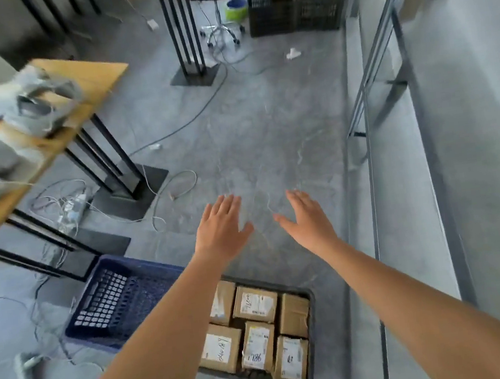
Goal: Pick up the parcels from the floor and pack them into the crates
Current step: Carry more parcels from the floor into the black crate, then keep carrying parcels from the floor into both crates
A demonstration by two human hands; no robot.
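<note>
Both my arms reach forward over the grey floor. My left hand [220, 224] and my right hand [306, 215] are spread flat with straight fingers, palms down, holding nothing. Below them, close to me, a dark crate [310, 294] holds several brown cardboard parcels [255, 304] with white labels, packed side by side. Left of it stands a blue lattice crate [121, 300], with nothing visible inside; my left forearm covers its right end. No loose parcel shows on the floor in front of my hands.
Wooden tables on black metal legs [99, 81] stand at the left, with cables [67, 207] tangled beneath. At the far back are two black crates [297, 12], a stool [221, 30] and a second table. A raised ledge with metal rails [389, 111] runs along the right.
</note>
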